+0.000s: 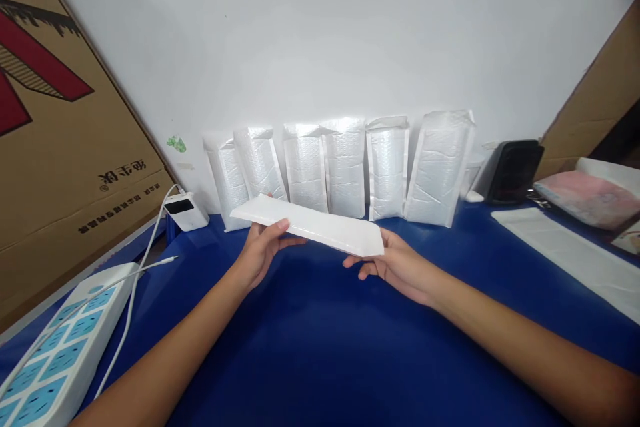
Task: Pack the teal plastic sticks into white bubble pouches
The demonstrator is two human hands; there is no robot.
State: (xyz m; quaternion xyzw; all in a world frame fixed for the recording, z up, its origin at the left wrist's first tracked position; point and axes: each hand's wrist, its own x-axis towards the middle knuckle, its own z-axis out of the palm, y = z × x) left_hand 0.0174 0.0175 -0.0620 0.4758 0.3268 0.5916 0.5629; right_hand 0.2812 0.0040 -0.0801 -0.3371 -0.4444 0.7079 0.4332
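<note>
Nearest me, at left, a power strip [75, 333] lies on the blue worktop [280, 360], a white cable [133, 293] across it. My left hand [260, 252] grips one end of a white envelope [315, 223], tilted above the worktop before silvery padded envelopes [345, 167] standing along the wall [320, 33]; my right hand [397, 265] grasps its other end. Farther right lies a flat white sheet [560, 250].
</note>
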